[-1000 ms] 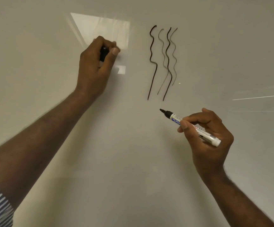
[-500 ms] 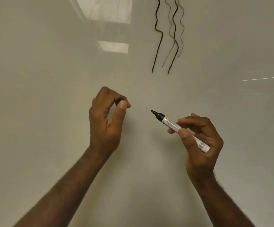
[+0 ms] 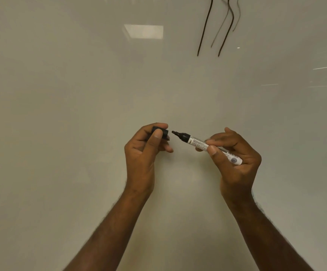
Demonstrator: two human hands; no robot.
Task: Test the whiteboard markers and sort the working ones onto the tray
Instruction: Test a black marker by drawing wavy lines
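Observation:
My right hand [image 3: 237,159] grips a white-barrelled black whiteboard marker [image 3: 198,142], uncapped, its black tip pointing left. My left hand [image 3: 143,151] pinches the marker's black cap [image 3: 163,132] between thumb and fingers, the cap's open end facing the tip. A small gap separates tip and cap. Both hands hover in front of the whiteboard [image 3: 80,114]. No tray shows in this view.
Several wavy black test lines [image 3: 205,26] run down the whiteboard at the top right, two dark and two fainter. Ceiling light reflections [image 3: 144,31] show on the board's glossy surface. The rest of the board is blank.
Both hands have dropped away from the test lines and come together. The left hand with the cap moved down and right until the cap sits just left of the marker tip.

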